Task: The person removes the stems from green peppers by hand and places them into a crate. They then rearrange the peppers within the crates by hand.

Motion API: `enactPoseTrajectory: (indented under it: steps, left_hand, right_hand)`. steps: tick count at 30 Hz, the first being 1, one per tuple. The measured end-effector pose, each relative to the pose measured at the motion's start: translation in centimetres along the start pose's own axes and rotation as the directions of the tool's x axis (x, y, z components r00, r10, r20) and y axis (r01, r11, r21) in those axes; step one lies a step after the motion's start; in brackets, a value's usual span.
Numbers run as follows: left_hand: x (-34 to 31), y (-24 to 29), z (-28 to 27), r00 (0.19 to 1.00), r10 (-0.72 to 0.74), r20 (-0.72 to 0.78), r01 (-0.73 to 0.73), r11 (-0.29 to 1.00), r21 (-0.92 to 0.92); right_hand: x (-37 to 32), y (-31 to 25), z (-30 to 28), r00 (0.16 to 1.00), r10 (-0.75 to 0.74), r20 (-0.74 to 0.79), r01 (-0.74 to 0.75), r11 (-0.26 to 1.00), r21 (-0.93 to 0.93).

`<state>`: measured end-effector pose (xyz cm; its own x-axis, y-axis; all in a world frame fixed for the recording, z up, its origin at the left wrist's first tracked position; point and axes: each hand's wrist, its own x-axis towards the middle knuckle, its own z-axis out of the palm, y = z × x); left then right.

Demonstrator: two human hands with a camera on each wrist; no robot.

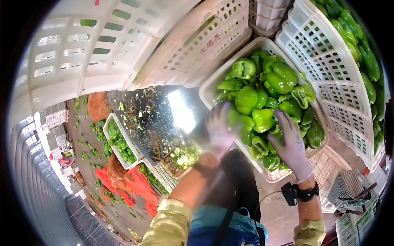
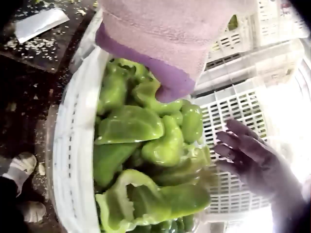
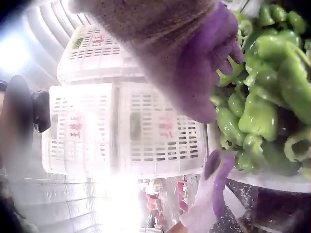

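Green bell peppers (image 1: 262, 102), some of them cut or broken open, fill a white plastic crate (image 1: 266, 174) in front of me. My left hand (image 1: 221, 130), in a white glove with a purple palm, is at the crate's near left side, fingers extended beside the peppers and slightly blurred. In the left wrist view its thumb side overlaps the peppers (image 2: 131, 125). My right hand (image 1: 290, 148), gloved alike, hovers with spread fingers over the crate's right part. The left wrist view also shows that right hand (image 2: 255, 153) with fingers apart and nothing in them.
A tall white crate (image 1: 324, 69) heaped with peppers stands at the right; other crates (image 1: 201, 45) wall the far side. A dark board (image 1: 141, 119) littered with scraps lies left, near a smaller pepper crate (image 1: 137, 158) and red mesh bags (image 1: 143, 184). A striped bag (image 1: 349, 188) sits lower right.
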<state>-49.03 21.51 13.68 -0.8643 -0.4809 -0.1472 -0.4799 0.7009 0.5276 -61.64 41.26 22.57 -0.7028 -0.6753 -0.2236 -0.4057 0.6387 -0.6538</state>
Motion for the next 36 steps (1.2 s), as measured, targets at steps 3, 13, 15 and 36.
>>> enactPoseTrajectory:
  steps: [3, 13, 15, 36]
  left_hand:
    - [4.2, 3.2, 0.6, 0.982, -0.097, 0.160, 0.104, 0.994, -0.036]
    - [7.6, 1.3, -0.6, 0.979, -0.143, 0.145, 0.171, 0.964, -0.203]
    - [7.6, 0.3, -2.6, 0.982, -0.108, 0.154, 0.107, 0.994, 0.011]
    - [13.2, -6.4, 5.8, 0.787, -0.127, 0.604, -0.156, 0.906, 0.393]
  right_hand:
    - [3.1, 0.5, 2.6, 0.998, 0.016, -0.052, -0.016, 1.000, -0.005]
    - [9.1, 0.0, 1.9, 0.985, -0.007, -0.170, -0.026, 0.981, -0.190]
    - [11.4, 0.5, 1.6, 0.968, -0.112, -0.227, 0.007, 0.908, -0.420]
    - [17.3, 3.1, 13.1, 0.993, -0.109, 0.039, 0.108, 0.994, 0.020]
